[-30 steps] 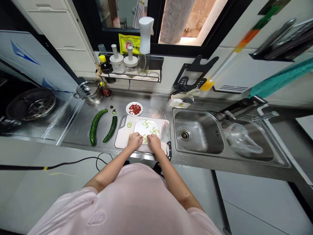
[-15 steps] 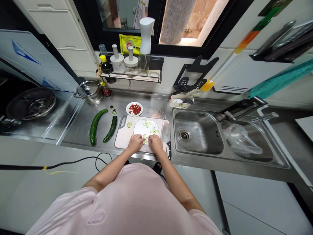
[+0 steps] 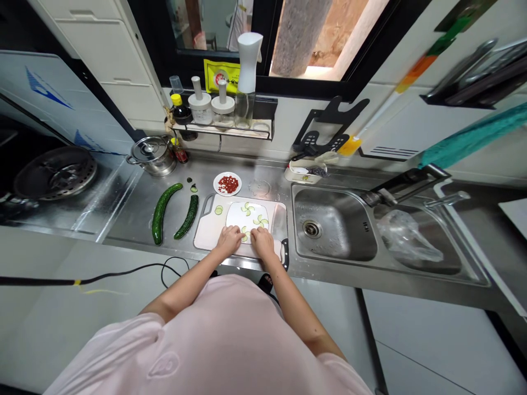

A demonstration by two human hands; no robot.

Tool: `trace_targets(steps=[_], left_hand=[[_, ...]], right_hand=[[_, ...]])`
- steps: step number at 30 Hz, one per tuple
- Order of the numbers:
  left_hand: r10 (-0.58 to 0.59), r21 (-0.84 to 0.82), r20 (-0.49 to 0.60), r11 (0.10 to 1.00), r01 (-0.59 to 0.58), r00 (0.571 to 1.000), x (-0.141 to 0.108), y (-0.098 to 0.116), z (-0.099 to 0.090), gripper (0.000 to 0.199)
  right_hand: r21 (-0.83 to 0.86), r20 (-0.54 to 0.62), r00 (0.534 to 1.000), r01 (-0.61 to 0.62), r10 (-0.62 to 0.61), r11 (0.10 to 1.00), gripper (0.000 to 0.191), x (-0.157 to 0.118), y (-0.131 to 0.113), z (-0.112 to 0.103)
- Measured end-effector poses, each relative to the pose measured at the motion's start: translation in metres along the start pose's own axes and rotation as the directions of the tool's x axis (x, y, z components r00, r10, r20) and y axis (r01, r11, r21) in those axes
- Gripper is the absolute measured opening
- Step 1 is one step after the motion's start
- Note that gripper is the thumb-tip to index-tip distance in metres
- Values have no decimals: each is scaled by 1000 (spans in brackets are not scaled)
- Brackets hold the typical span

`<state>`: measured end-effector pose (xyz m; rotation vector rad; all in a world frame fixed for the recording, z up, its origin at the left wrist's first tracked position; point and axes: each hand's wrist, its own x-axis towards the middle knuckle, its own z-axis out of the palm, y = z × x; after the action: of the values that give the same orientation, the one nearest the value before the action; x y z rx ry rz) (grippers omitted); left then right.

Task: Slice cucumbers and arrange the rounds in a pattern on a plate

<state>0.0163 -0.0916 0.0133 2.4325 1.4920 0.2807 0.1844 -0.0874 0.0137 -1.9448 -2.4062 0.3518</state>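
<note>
On a white square plate (image 3: 231,215) lie thin cucumber slices (image 3: 248,209), fanned into pinwheel shapes. My left hand (image 3: 229,240) and my right hand (image 3: 262,241) meet over the plate's near edge, fingers bent and closed around a small cucumber slice (image 3: 245,231) between them. The plate rests on a pale cutting board (image 3: 206,237). A few more cucumber slices (image 3: 218,210) lie on the board's left part. Along the board's right side lies a knife (image 3: 285,252) with a black handle. What the fingertips pinch is partly hidden.
Left of the board lie two cucumbers, one long (image 3: 161,214) and one shorter (image 3: 187,218). Behind the board stands a small dish (image 3: 228,184) of red pieces. A lidded pot (image 3: 152,156) is at the back left; a sink (image 3: 333,222) lies to the right.
The view has shifted very slightly. My hands stay at the same spot on the plate, with hardly any visible finger movement.
</note>
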Motion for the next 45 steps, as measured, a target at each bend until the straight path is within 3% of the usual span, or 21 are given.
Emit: trace_targets(steps=[7,14,18,22,25,28,33,36,39,45], left_hand=[[-22,-5,23,1000,22,999,1,2,-2,28],[-56,-27,61,998,58,997,2,3,-6,29],[-139,-86,74,986,146,987,6,4,-7,29],[-250,-195,7,949,247,968,8,1,-10,29],[-355,-317,-78,895,315,932,6,-8,-13,27],[-478,-411,-151,826,385,865,1,-26,-16,27],[-640,-437,-233,741,510,732,-3,-55,-19,28],[-697,-421,-244,703,573,674,-1,-64,-21,29],[-729,-397,-239,676,621,642,2,-66,-23,30],[-746,-344,-237,663,664,622,9,-69,-24,31]], right_hand=[[0,-2,1000,-4,4,1000,22,1,0,1],[30,-74,997,4,-2,1000,19,-1,-1,3],[151,-189,982,7,22,988,20,-7,-1,2],[326,-365,928,53,74,944,25,-16,2,1],[432,-465,873,83,143,898,27,-25,10,0],[494,-511,832,78,216,866,27,-33,21,-3],[535,-516,805,35,294,844,26,-38,38,-4],[554,-508,798,16,323,832,27,-38,42,-5],[569,-498,802,14,331,822,28,-35,40,-6],[583,-463,828,16,316,813,30,-34,33,-7]])
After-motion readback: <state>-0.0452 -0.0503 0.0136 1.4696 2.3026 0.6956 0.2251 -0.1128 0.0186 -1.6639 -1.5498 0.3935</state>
